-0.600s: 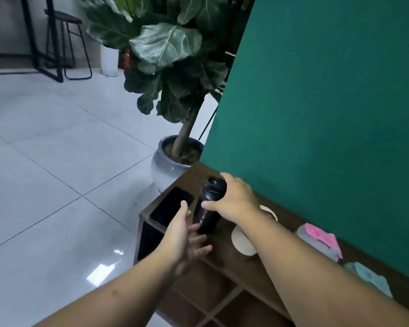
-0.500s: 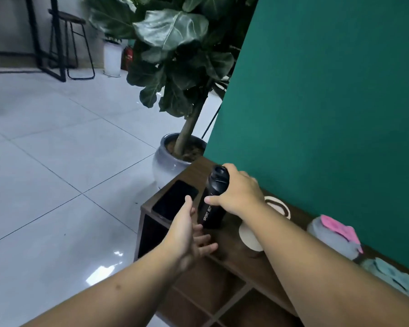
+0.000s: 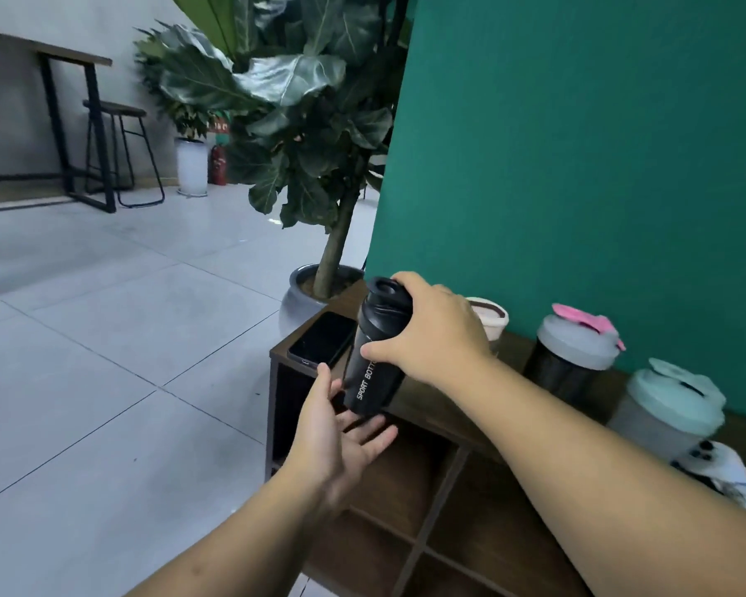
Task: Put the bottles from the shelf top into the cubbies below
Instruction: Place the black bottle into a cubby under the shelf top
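Note:
My right hand [image 3: 431, 333] grips a black sport bottle [image 3: 373, 368] around its upper body, holding it tilted just above the front edge of the brown shelf top [image 3: 513, 351]. Under the bottle's base my left hand [image 3: 341, 437] lies open, palm up, fingers spread, close to or just touching it. A cream-lidded bottle [image 3: 489, 323] stands behind my right hand, mostly hidden. To the right stand a dark bottle with a grey and pink lid [image 3: 573, 351] and a translucent bottle with a mint lid [image 3: 668, 415]. Open cubbies [image 3: 405, 480] lie below.
A black phone [image 3: 321, 340] lies flat on the shelf's left end. A potted fig tree [image 3: 319, 290] stands just left of the shelf, against the green wall [image 3: 578, 144]. White items [image 3: 715, 471] rest at the shelf's right. Tiled floor spreads left, with a stool and table far off.
My right hand has lifted the black bottle off the shelf top and drawn it toward the front edge. My left hand has moved under its base. The view has tilted upward.

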